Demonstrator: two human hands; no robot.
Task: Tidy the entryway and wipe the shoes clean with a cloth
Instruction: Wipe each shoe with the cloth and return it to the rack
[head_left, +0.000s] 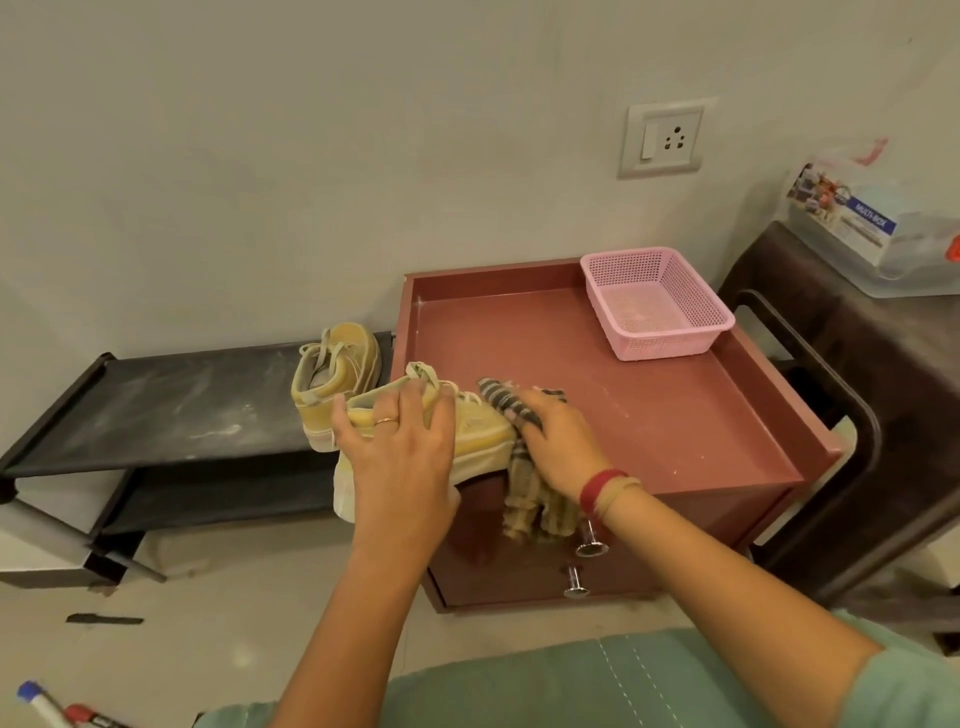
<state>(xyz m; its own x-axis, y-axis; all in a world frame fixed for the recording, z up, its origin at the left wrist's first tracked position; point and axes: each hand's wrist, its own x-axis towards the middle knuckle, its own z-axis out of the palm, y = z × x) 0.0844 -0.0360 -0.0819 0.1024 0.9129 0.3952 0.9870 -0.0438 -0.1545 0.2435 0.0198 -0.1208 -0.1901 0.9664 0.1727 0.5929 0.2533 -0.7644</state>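
Note:
A yellow sneaker (480, 434) rests on the front left corner of the reddish-brown cabinet top (675, 415), its heel overhanging the edge. My left hand (400, 452) grips it around the heel and collar. My right hand (558, 447) presses a striped cloth (530, 499) against the shoe's toe; the cloth's end hangs down over the cabinet front. The second yellow sneaker (332, 379) stands upright on the right end of the black shoe rack (171, 405), just behind my left hand.
A pink mesh basket (655, 304) sits at the cabinet's back right corner. Two metal drawer knobs (582, 564) stick out of the cabinet front. A dark brown stand (883, 395) with a plastic box is at the right. Markers (52, 709) lie on the floor.

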